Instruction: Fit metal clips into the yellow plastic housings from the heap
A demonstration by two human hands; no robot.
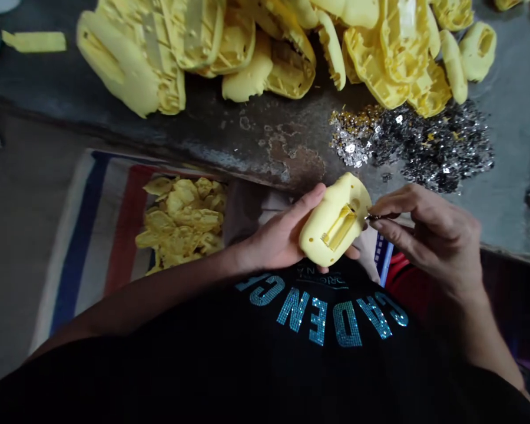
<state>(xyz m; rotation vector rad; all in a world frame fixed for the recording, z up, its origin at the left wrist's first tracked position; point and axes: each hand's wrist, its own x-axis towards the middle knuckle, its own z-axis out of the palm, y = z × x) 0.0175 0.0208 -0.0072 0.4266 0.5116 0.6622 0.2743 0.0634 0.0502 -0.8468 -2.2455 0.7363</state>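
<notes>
Left hand: on my feed, the left hand [278, 232] is clenched around a yellow moulded shell [331, 235], with the palm beneath it and the thumb along its far edge. I judge this steadies the shell and turns its slot up toward the other hand.
Right hand: the right hand [428, 235] is closed in a pinch on one thin metal pick [380, 217]. Its tip is at the shell's right side, but I cannot tell whether it makes contact.
Held shell: one, in the middle of my view, just off the near edge of the metal workbench [265, 135].
Slot: one rectangular opening [339, 227] on the shell's upper face, with a yellow tab inside.
Far pile: a heap of yellow moulded shells [406, 59] on the bench, at least a dozen; they overlap too much for me to count.
Right pile: one mound of small silver and gold metal pieces [424, 147] on the bench, far too many to count. It lies within easy reach of the right hand.
Left pile: one heap of thin yellow scraps [179, 224] on a striped woven sack [82, 235], near and to the left.
Near edge: a black T-shirt [322, 318] with teal sequin lettering fills the foreground.
</notes>
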